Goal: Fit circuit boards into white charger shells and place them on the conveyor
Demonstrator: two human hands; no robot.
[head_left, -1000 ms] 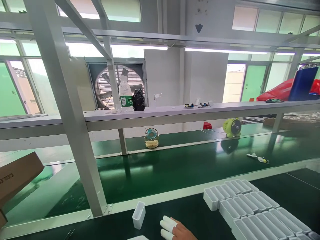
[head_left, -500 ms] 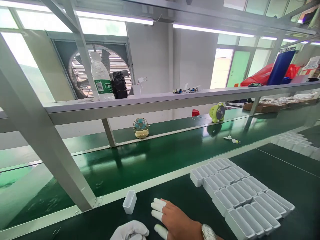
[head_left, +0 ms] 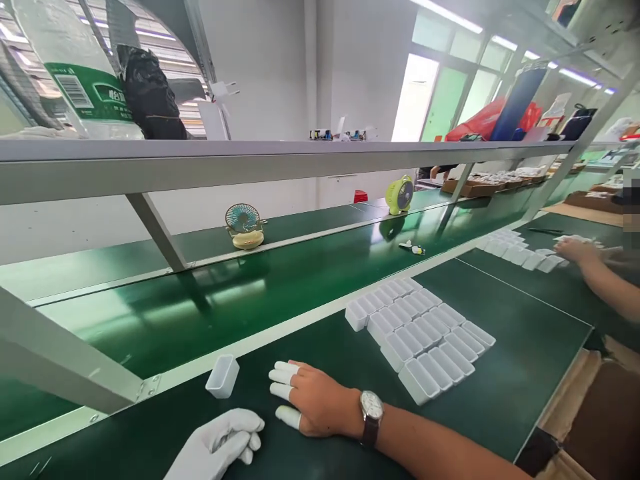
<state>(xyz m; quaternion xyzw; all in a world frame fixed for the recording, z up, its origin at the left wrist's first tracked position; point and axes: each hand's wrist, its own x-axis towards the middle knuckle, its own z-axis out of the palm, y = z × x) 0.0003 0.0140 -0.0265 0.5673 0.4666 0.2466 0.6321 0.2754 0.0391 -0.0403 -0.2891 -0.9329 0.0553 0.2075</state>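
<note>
That lone white tub (head_left: 223, 377) sits on the table (head_left: 530, 333) just beyond the gloved left hand (head_left: 220, 443). I'd handle it lightly by the walls, looks like thin plastic. Left hand's loosely curled, can't tell if it's pinching anything; right hand (head_left: 317, 399) is palm-down, fingers stretched toward the left.

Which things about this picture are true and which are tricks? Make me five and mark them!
1. The left hand wears a white glove. True.
2. The watch is on the left wrist. False: the watch is on the wrist of the right hand.
3. One white box is apart from the other boxes. True.
4. The other boxes all have lids on. False: their tops are open.
5. A bottle stands on the shelf. True.
</note>
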